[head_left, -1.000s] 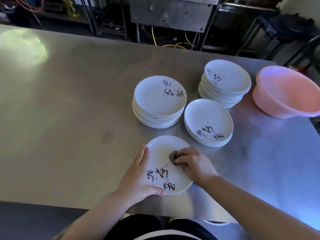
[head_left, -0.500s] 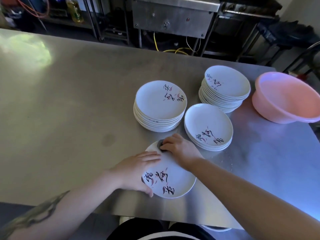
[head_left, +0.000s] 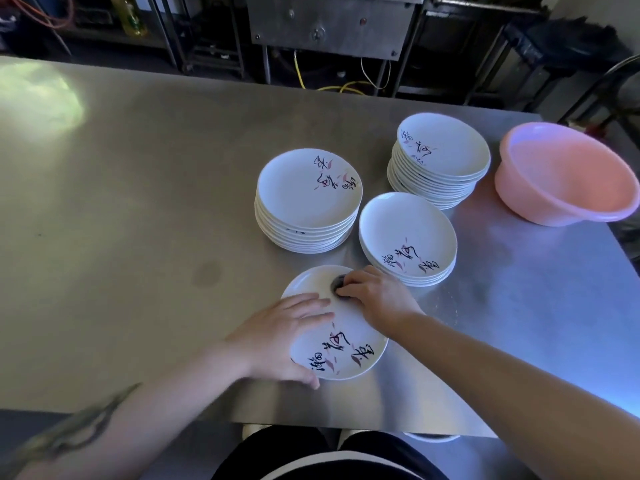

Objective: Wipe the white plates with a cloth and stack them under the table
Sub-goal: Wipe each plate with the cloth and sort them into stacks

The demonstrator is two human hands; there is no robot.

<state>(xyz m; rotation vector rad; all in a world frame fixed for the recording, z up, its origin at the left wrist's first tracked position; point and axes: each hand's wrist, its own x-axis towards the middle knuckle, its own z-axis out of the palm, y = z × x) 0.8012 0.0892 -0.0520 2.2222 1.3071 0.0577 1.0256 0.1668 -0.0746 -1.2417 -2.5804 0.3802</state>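
Note:
A single white plate (head_left: 346,344) with dark brush lettering lies near the front edge of the steel table (head_left: 138,220). My left hand (head_left: 280,337) lies flat on its left side, fingers straight, thumb at the near rim. My right hand (head_left: 375,296) presses a small dark cloth (head_left: 336,283) onto the plate's far part, fingers curled over it. Three stacks of the same plates stand behind: a tall left stack (head_left: 308,202), a low middle stack (head_left: 408,237) and a tall far stack (head_left: 440,161).
A pink plastic basin (head_left: 568,174) sits at the table's right edge. Behind the table are dark metal racks and a steel cabinet (head_left: 329,22) with yellow cables. A white rim (head_left: 429,437) shows below the table's front edge.
My right hand has carried the cloth from the plate's middle to its far part. My left hand has shifted from the left rim onto the plate's surface. The plate has turned a little.

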